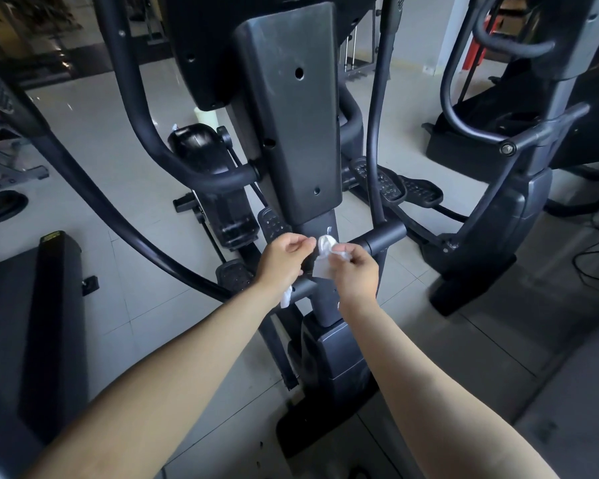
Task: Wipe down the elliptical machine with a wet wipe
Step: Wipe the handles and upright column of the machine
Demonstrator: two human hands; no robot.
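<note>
The black elliptical machine (287,133) rises in front of me, its broad centre post running down to a crossbar (384,236). A white wet wipe (325,245) is bunched in front of the post just below the broad cover. My right hand (355,271) pinches the wipe between thumb and fingers. My left hand (282,261) is close beside it, fingers curled, with white wipe material hanging under its wrist (286,299). Both hands sit at the level of the crossbar.
Curved handle bars (135,108) flank the post on both sides. Foot pedals (377,181) lie beyond it. A second machine (519,188) stands at the right, a dark bench (32,323) at the left. Grey tiled floor (94,126) surrounds everything; a white cylinder (205,115) stands behind.
</note>
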